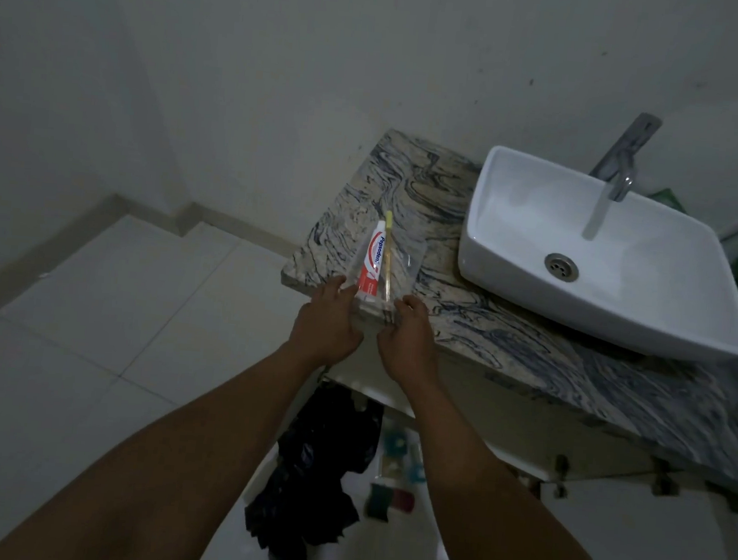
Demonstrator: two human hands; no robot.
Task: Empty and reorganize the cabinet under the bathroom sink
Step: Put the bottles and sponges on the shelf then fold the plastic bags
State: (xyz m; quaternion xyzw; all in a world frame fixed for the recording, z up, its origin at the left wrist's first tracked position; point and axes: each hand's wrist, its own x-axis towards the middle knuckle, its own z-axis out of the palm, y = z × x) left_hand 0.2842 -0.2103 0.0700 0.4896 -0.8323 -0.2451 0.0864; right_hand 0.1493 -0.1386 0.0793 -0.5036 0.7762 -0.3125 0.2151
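Note:
A clear plastic tray (410,261) rests on the marbled counter (508,335) at its near left corner. In the tray lie a red and white toothpaste tube (371,262) and a yellow toothbrush (387,254). My left hand (326,320) touches the tray's near left edge with its fingers spread. At the tray's near right corner my right hand (407,336) has its fingers curled on the rim. Below the counter, the cabinet (523,429) front shows pale, and I cannot tell whether it stands open.
A white basin (603,249) sits on the counter to the right, and water runs from the chrome tap (624,158). On the tiled floor below lie a black plastic bag (316,474), sponges (389,500) and small packets (402,454).

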